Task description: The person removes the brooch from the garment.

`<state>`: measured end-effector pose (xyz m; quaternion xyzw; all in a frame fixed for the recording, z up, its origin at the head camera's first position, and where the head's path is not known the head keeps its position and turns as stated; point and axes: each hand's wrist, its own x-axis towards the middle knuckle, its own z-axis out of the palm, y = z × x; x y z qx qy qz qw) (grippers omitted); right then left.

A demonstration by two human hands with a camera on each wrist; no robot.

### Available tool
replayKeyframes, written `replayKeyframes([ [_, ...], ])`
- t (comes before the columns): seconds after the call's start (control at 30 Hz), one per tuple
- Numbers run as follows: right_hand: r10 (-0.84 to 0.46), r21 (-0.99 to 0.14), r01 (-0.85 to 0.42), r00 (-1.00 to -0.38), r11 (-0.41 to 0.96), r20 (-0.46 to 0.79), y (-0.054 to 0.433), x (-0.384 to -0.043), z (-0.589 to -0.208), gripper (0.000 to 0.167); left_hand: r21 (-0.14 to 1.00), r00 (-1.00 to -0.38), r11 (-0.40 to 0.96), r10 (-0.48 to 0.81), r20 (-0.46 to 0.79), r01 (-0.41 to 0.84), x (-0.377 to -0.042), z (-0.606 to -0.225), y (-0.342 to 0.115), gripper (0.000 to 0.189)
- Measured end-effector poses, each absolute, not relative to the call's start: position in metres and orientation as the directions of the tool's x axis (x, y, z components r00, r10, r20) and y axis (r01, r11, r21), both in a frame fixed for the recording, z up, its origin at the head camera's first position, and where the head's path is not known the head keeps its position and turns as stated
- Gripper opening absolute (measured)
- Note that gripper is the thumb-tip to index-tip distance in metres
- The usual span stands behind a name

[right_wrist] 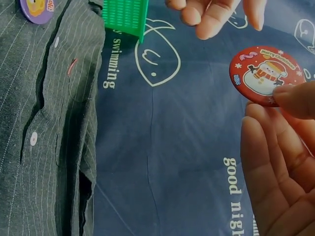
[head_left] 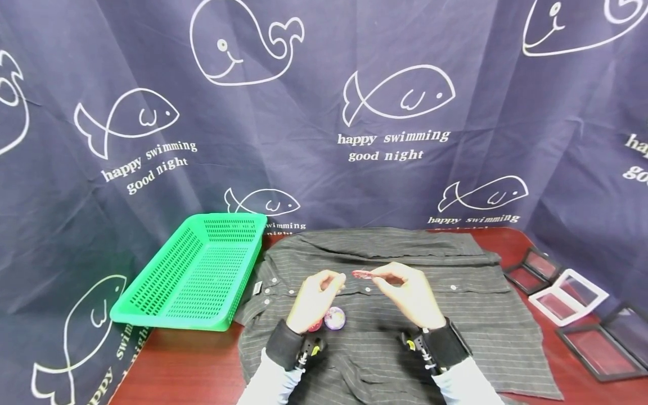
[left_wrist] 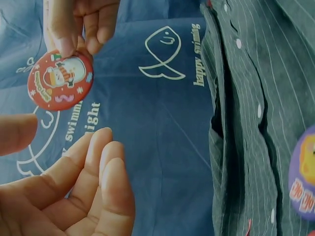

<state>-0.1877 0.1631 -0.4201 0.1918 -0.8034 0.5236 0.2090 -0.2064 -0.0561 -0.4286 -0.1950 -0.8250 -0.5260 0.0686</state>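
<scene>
A round red pin badge [head_left: 361,274] with a snowman on it is pinched by its edge between the thumb and fingers of my right hand [head_left: 410,292]. The printed face shows clearly in the right wrist view, where the badge [right_wrist: 263,73] stands tilted above the fingers. My left hand [head_left: 315,301] is a short way to the left, fingers loosely bent and apart from the badge, holding nothing. Below both hands a dark grey striped shirt [head_left: 405,332] lies spread out. On it, beside my left wrist, lie a purple-rimmed badge [head_left: 334,318] and another red badge [head_left: 316,325], partly hidden.
A green plastic basket [head_left: 245,278] stands at the left of the red-brown table [head_left: 197,365]. Along the right edge lie hinged frames: a small black one [head_left: 526,278], a white one [head_left: 549,306] and a larger black one [head_left: 602,351]. Behind hangs a blue curtain [head_left: 324,169].
</scene>
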Motion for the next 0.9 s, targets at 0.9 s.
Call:
replayKeyframes([
  [0.9, -0.182, -0.613, -0.717, -0.687, 0.332, 0.704, 0.14, -0.168, -0.393, 0.023, 0.981, -0.955, 0.072, 0.25, 0.156, 0.179, -0.206, -0.431, -0.049, 0.028],
])
